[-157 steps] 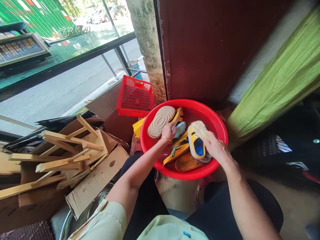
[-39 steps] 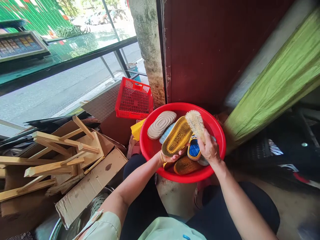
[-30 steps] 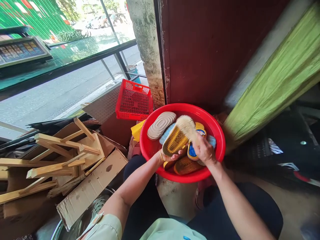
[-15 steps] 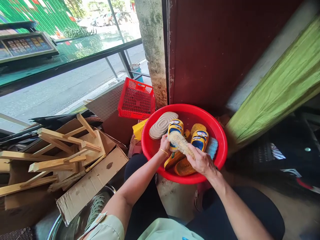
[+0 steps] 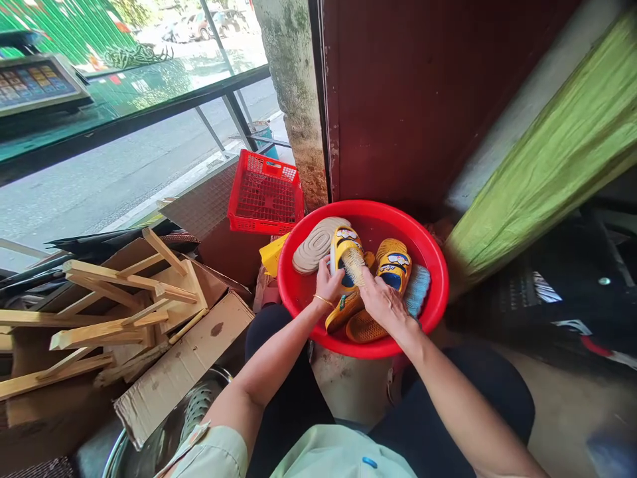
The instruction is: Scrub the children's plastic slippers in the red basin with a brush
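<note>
Over a red basin, my left hand grips the side of a yellow slipper with a cartoon face on its strap. My right hand is closed on a pale bristle brush, whose bristles reach into the slipper's opening at the strap. A second yellow slipper lies to the right, beside a blue bristly item. More yellow footwear rests soles up below my hands. Beige soles lie at the basin's left.
Behind the basin at left stands a red plastic crate, near a yellow item. Wooden stool frames and cardboard are piled at left. A green cloth hangs at right.
The brush and my right hand have moved left, bringing the bristles from above the slipper into its strap opening. The slipper in my left hand is tilted differently. The view has shifted slightly.
</note>
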The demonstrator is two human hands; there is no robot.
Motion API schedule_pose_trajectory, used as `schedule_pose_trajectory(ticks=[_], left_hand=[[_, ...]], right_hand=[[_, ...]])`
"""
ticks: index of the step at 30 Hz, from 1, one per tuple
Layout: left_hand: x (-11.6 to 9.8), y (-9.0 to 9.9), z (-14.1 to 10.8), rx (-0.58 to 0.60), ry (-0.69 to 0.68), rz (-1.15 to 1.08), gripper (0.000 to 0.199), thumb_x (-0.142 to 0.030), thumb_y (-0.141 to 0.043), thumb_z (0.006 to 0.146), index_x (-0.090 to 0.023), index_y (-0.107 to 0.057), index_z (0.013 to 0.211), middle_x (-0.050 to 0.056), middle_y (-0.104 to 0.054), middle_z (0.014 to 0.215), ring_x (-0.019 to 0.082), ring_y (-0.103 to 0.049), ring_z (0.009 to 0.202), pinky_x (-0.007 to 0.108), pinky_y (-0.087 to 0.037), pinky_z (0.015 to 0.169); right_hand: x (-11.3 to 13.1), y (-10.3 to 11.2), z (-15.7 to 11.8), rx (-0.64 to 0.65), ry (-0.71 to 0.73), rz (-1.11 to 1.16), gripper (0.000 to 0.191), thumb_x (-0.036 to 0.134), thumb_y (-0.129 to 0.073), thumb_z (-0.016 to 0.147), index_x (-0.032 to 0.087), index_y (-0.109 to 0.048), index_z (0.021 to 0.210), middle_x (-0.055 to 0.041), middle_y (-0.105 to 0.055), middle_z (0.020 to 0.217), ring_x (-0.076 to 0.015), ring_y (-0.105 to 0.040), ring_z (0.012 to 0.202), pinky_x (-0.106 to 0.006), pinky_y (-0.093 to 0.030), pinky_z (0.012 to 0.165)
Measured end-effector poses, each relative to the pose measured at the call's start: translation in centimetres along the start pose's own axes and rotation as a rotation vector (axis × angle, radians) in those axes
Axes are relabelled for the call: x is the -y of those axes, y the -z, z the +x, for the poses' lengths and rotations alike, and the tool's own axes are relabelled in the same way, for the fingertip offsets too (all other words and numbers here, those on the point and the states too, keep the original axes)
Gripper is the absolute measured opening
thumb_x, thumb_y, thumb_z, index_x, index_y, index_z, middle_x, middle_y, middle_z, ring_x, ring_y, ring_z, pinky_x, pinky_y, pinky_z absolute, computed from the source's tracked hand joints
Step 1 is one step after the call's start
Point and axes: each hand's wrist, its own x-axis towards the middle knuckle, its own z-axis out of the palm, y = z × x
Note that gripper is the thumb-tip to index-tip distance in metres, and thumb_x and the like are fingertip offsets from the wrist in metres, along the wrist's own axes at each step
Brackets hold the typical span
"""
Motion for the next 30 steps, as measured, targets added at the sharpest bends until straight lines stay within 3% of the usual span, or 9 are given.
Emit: schedule_pose_trajectory(ticks=[3,6,8,12,13,15,18,25,30], left_hand=[[0.1,1.2,2.2,-0.078,-0.056,0.093,0.056,-0.027,-0.065,0.078,-0.017,-0.057,0.133,0.01,-0.069,0.126,0.026,-0.065,0.115,0.042,-0.051,0.105],[0.1,2.3,3.9,-0.023,-0.102,0.233,0.064,-0.034,-0.069,0.082,-0.019,-0.054,0.143,0.012,-0.066,0.138,0.031,-0.062,0.128,0.047,-0.047,0.112],[-0.2,2.9,4.3,-0.042,-0.159,0.371,0.064,-0.034,-0.067,0.086,-0.021,-0.053,0.147,0.012,-0.062,0.146,0.033,-0.058,0.135,0.05,-0.044,0.116],[-1.0,3.0,3.5,-0.212,-0.346,0.726,0.055,-0.032,-0.061,0.091,-0.02,-0.056,0.145,0.016,-0.053,0.155,0.036,-0.045,0.147,0.057,-0.031,0.123],[-1.1,2.8,3.0,-0.172,-0.399,0.779,0.05,-0.032,-0.058,0.094,-0.02,-0.058,0.142,0.016,-0.057,0.151,0.035,-0.048,0.144,0.056,-0.033,0.123],[-0.9,2.2,1.9,0.055,-0.464,0.829,0.041,-0.03,-0.05,0.099,-0.02,-0.061,0.138,0.014,-0.067,0.137,0.028,-0.059,0.132,0.047,-0.042,0.117],[-0.1,1.2,0.8,0.379,-0.414,0.936,0.041,-0.024,-0.05,0.099,-0.021,-0.06,0.139,0.01,-0.071,0.131,0.023,-0.065,0.123,0.038,-0.05,0.109],[0.8,1.2,1.4,0.454,-0.229,1.272,0.059,-0.02,-0.052,0.094,-0.018,-0.047,0.153,0.014,-0.055,0.153,0.03,-0.057,0.134,0.044,-0.048,0.11],[1.8,1.3,1.1,0.523,-0.221,1.401,0.061,-0.011,-0.032,0.1,-0.018,-0.037,0.16,0.014,-0.048,0.16,0.029,-0.051,0.141,0.043,-0.047,0.109]], right_hand=[[-1.2,0.4,-1.4,0.062,0.053,0.065,0.054,0.033,-0.039,0.106,0.02,-0.04,0.158,-0.0145,-0.074,0.118,-0.0251,-0.075,0.093,-0.03,-0.054,0.075],[-4.4,1.1,-2.8,0.119,0.013,0.104,0.048,0.036,-0.046,0.102,0.029,-0.052,0.149,-0.0089,-0.077,0.113,-0.0251,-0.075,0.091,-0.03,-0.052,0.072],[-6.9,1.6,-3.3,0.067,-0.081,0.11,0.046,0.038,-0.046,0.103,0.03,-0.054,0.147,-0.0083,-0.078,0.112,-0.0254,-0.075,0.091,-0.03,-0.051,0.07],[-10.3,2.3,-3.5,-0.065,-0.247,0.085,0.051,0.041,-0.042,0.105,0.023,-0.048,0.152,-0.0119,-0.078,0.11,-0.0284,-0.075,0.094,-0.033,-0.051,0.073],[-10.6,2.3,-3.5,-0.065,-0.269,0.07,0.052,0.041,-0.04,0.105,0.022,-0.047,0.153,-0.0125,-0.078,0.108,-0.0293,-0.075,0.093,-0.034,-0.051,0.073],[-10.6,2.3,-3.3,-0.038,-0.296,0.055,0.053,0.041,-0.037,0.106,0.022,-0.045,0.155,-0.0126,-0.078,0.104,-0.03,-0.076,0.091,-0.035,-0.051,0.074],[-10.2,2.1,-2.5,0.022,-0.319,0.064,0.052,0.043,-0.036,0.106,0.021,-0.047,0.152,-0.0128,-0.078,0.098,-0.0295,-0.076,0.088,-0.035,-0.051,0.073],[-10.3,0.8,-0.9,0.062,-0.339,0.054,0.051,0.046,-0.035,0.106,0.018,-0.049,0.147,-0.015,-0.076,0.095,-0.0307,-0.075,0.088,-0.036,-0.05,0.073],[-10.7,0.4,-1.0,0.036,-0.334,0.067,0.05,0.046,-0.037,0.106,0.019,-0.05,0.147,-0.0132,-0.076,0.094,-0.0284,-0.074,0.085,-0.035,-0.05,0.072]])
